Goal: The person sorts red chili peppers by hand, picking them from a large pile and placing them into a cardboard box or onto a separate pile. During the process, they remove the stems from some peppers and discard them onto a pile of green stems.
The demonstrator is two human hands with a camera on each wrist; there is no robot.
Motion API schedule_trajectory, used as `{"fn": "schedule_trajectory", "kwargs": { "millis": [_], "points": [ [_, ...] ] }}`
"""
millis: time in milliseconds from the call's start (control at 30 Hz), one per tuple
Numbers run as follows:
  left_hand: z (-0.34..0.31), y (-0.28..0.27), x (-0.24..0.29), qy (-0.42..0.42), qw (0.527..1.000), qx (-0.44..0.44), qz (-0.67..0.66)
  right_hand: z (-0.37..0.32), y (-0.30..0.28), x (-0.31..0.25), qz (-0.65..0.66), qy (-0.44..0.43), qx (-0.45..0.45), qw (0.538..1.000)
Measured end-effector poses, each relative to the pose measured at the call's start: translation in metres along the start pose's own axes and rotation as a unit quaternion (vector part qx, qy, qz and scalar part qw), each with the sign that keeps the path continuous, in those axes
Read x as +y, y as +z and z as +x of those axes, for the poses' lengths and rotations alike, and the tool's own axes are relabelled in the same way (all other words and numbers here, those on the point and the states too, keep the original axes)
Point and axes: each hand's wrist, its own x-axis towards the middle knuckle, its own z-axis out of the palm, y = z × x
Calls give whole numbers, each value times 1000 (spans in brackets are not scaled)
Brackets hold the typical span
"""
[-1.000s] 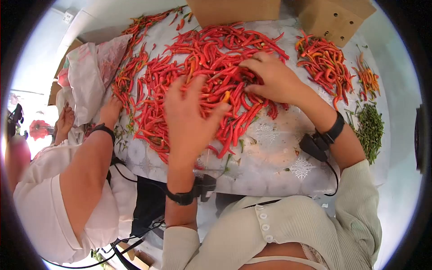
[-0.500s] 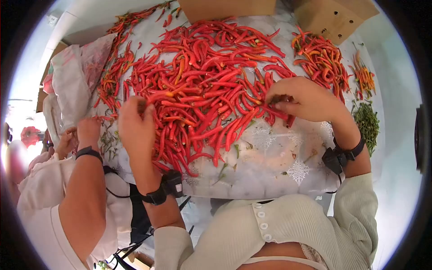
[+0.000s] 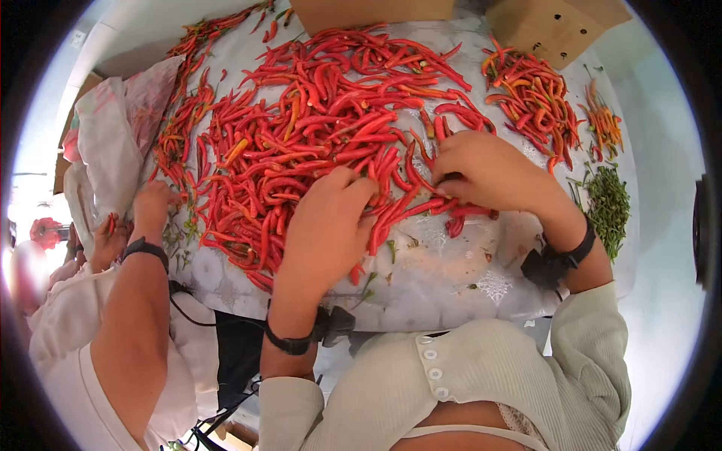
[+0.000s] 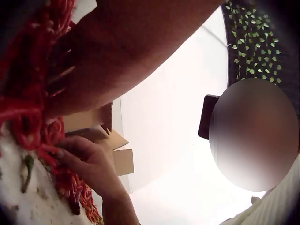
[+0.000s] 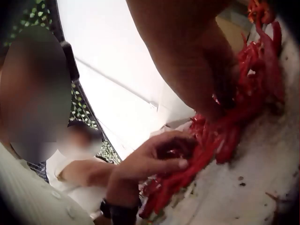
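A wide heap of red chili peppers point(image 3: 286, 173) covers the middle of the table. My left hand point(image 3: 323, 229) rests over the heap's front, fingers curved down among the peppers and thumb apart from them. In the right wrist view, the left hand point(image 5: 150, 157) shows this gap between thumb and fingers, with chilies beneath. At the heap's right edge, my right hand point(image 3: 492, 173) holds red chilies with curled fingers. The left wrist view shows the right hand point(image 4: 86, 159) pinching a red chili between thumb and fingertips. Some of its fingers are hidden in the head view.
A smaller pile of red and orange chilies point(image 3: 538, 105) lies right, with orange chilies point(image 3: 602, 124) and green stems point(image 3: 606, 210) beyond it. Cardboard boxes point(image 3: 560, 30) stand behind. At left, another person's hand point(image 3: 153, 207) works beside a white sack point(image 3: 113, 135).
My left hand swung left, grasping at the heap's left side with a chili, then came back right without it. My right hand drew from within the heap to its right front edge.
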Motion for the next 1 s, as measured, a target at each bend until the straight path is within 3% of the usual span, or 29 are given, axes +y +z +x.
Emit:
{"fn": "schedule_trajectory", "kwargs": {
  "millis": [67, 167, 267, 367, 467, 567, 667, 800, 900, 1000],
  "points": [
    [-5, -11, -7, 7, 998, -47, -42, -4, -13, 3, 76, 46, -69, 994],
    [-7, -17, -13, -37, 994, -17, -97, 2, -12, 15, -11, -9, 135, 991],
    [-5, -21, -15, -31, 991, 75, -102, 20, -7, 15, -64, 65, 177, 980],
    [-2, -24, -8, -41, 989, 78, -115, 34, 12, 16, -99, 20, 181, 978],
    [3, -18, -4, -13, 993, 70, -93, 31, 3, 16, -11, -2, -9, 1000],
    [9, -17, 1, -27, 995, 48, -80, 25, -9, 20, -7, -4, 73, 997],
    [18, -12, 4, -22, 995, 87, -46, 29, -11, 18, -51, 92, 209, 972],
    [32, -1, 7, -18, 995, 99, -5, 53, 19, 35, -159, 54, 209, 963],
    [36, 14, 21, 60, 997, 35, 25, 50, 19, 37, -91, -1, 211, 973],
    [40, 42, 20, 108, 994, 5, 30, 37, -1, 37, 63, 29, 228, 971]
  ]
}}
